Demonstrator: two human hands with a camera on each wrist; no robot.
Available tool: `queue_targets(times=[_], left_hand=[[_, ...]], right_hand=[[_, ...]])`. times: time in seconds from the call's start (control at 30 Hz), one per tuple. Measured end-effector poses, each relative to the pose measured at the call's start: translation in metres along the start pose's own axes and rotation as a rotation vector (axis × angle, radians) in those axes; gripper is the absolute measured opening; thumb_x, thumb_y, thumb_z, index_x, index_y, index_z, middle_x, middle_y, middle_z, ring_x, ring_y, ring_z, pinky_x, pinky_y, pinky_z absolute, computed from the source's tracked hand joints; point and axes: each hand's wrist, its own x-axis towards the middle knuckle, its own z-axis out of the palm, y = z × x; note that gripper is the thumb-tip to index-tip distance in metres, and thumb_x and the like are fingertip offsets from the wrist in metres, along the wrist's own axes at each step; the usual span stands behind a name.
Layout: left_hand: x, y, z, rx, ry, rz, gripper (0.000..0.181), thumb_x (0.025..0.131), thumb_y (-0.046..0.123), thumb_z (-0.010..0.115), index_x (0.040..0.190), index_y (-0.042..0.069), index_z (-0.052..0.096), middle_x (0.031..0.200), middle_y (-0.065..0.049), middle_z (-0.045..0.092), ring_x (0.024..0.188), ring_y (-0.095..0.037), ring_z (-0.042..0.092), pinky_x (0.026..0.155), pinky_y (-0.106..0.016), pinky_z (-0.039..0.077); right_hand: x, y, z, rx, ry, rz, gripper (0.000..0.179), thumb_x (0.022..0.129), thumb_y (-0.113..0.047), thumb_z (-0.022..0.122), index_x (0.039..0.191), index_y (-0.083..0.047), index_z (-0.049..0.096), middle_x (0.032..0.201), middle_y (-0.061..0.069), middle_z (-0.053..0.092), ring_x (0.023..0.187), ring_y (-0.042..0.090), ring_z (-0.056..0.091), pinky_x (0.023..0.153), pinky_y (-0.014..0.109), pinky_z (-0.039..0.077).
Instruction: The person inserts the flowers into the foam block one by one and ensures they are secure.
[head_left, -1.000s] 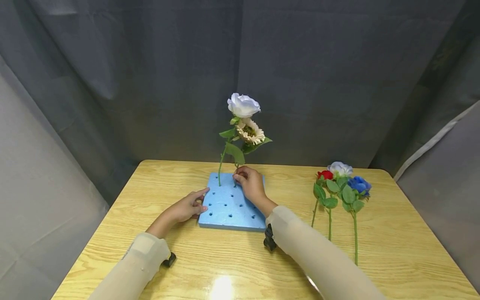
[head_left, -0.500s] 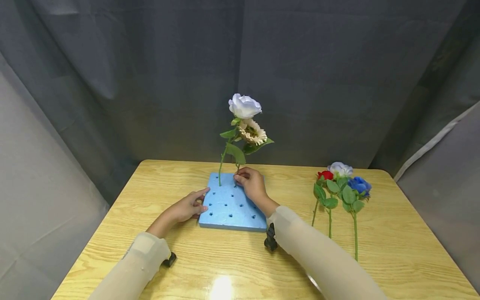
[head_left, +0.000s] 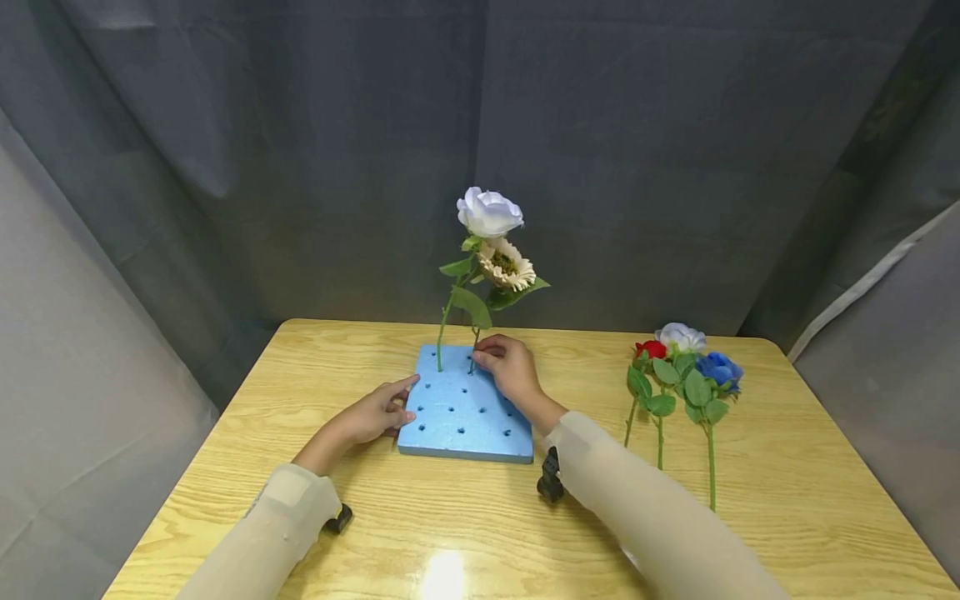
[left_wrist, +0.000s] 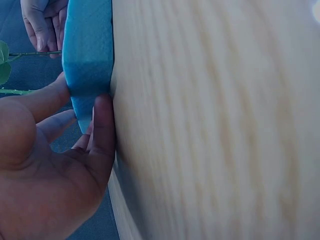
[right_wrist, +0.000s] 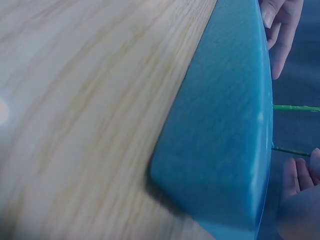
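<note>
A light blue foam block (head_left: 459, 417) with several holes lies on the table. My left hand (head_left: 371, 414) grips its left edge; in the left wrist view, thumb and fingers (left_wrist: 103, 120) straddle the block's corner (left_wrist: 87, 75). Two artificial flowers stand upright in the block's back part: a white rose (head_left: 489, 212) on a green stem, and a cream daisy (head_left: 506, 264) on a thinner, darker stem (head_left: 476, 336) to its right. Beside the daisy's stem is my right hand (head_left: 512, 367), fingertips right at the stem, fingers loosely bent. In the right wrist view both stems rise from the block.
On the right of the wooden table (head_left: 795, 483) lie a red rose (head_left: 650, 349), a white rose (head_left: 680, 337) and a blue rose (head_left: 719, 372), stems toward the front. The right forearm reaches close to these stems. A dark grey curtain (head_left: 300, 167) hangs behind the table.
The daisy has tipped slightly right. My right hand has moved a little right, its fingertips loosening from the daisy's stem, which now shows more fully. The left hand stays on the block.
</note>
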Motion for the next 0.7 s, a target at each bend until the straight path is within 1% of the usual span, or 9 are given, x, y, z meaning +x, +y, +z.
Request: queue_targets(times=[0.23,0.33,0.5,0.7], left_hand=[[0.000,0.001,0.001,0.009,-0.004,0.009,0.070,0.106,0.009,0.057,0.166,0.014,0.021,0.159,-0.031,0.029,0.102,-0.020,0.064,0.083,-0.038,0.057],[0.001,0.001,0.001,0.011,-0.006,0.016,0.070,0.106,0.009,0.057,0.166,0.013,0.020,0.158,-0.030,0.031,0.100,-0.020,0.063,0.082,-0.037,0.056],[0.000,0.001,0.000,0.006,-0.011,0.016,0.071,0.107,0.008,0.057,0.166,0.013,0.020,0.158,-0.030,0.030,0.099,-0.020,0.063,0.081,-0.037,0.056],[0.001,-0.001,0.001,0.003,-0.011,0.022,0.070,0.106,0.008,0.057,0.166,0.012,0.020,0.157,-0.030,0.030,0.096,-0.020,0.061,0.079,-0.036,0.055]], right_hand=[[-0.003,0.000,-0.011,0.048,-0.011,0.025,0.019,0.097,-0.011,0.075,0.113,-0.001,0.074,0.102,0.013,0.075,0.093,0.022,0.071,0.082,0.034,0.059],[-0.004,0.000,-0.016,0.057,-0.027,0.031,0.023,0.097,-0.012,0.074,0.117,0.000,0.073,0.104,0.013,0.075,0.094,0.021,0.071,0.083,0.033,0.059],[-0.010,-0.001,-0.025,0.047,-0.041,0.030,0.027,0.098,-0.013,0.073,0.120,0.002,0.071,0.107,0.013,0.075,0.097,0.022,0.071,0.083,0.032,0.059],[-0.018,0.001,-0.033,0.032,-0.052,0.036,0.027,0.097,-0.012,0.074,0.120,0.001,0.072,0.109,0.012,0.075,0.100,0.022,0.070,0.086,0.032,0.058]])
